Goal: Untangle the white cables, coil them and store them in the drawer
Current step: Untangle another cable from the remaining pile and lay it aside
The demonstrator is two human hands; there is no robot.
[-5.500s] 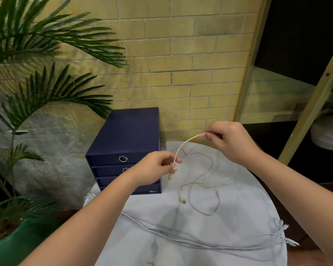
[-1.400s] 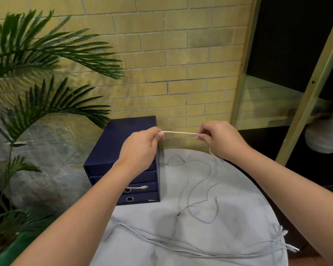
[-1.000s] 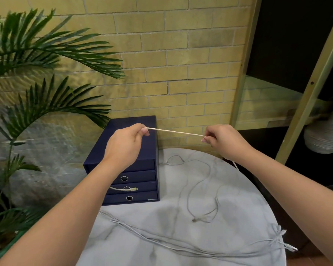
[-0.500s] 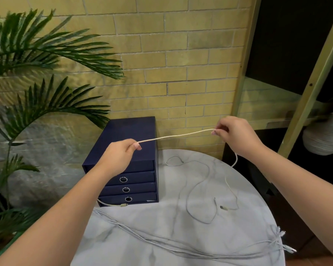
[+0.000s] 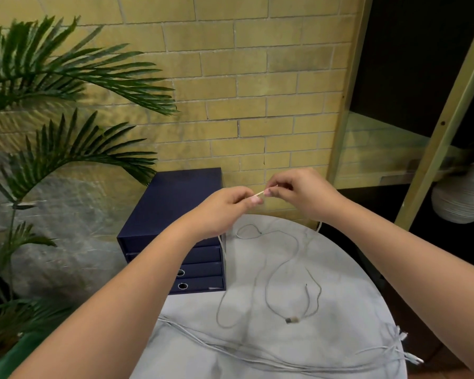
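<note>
Along the near edge of the round marble table point(image 5: 353, 291) lies a bundle of white cables point(image 5: 257, 352). It runs from the left side to the right edge, where its plug ends point(image 5: 407, 352) spread a little over the rim.

Further in, on the middle of the table, a thinner loose cable point(image 5: 267, 285) makes some open loops. A small connector point(image 5: 292, 320) lies there on the marble, and another little loop point(image 5: 246, 231) lies close to the far edge. I cannot tell for sure which loop belongs to which cable.

Above the far part of the table both forearms reach forward and the hands meet in the air. The left hand point(image 5: 225, 209) pinches a cream-white cable point(image 5: 261, 193) between thumb and forefinger. The right hand point(image 5: 298, 195) pinches the same cable just beside it, so only a very short piece shows between the fingertips. From under each hand one part of this cable hangs down toward the table.

At the far left edge of the table stands a dark blue drawer box point(image 5: 175, 206). Its drawers are closed, and two ring pulls point(image 5: 181, 285) show on the lower fronts; the left forearm hides part of the front.

Behind is a yellow brick wall point(image 5: 244, 77). On the left stands a palm plant point(image 5: 66, 72) in a green pot point(image 5: 11, 359). On the right there is a dark shelf unit point(image 5: 394, 143), and a ribbed white vase point(image 5: 463, 201) is at the right border.
</note>
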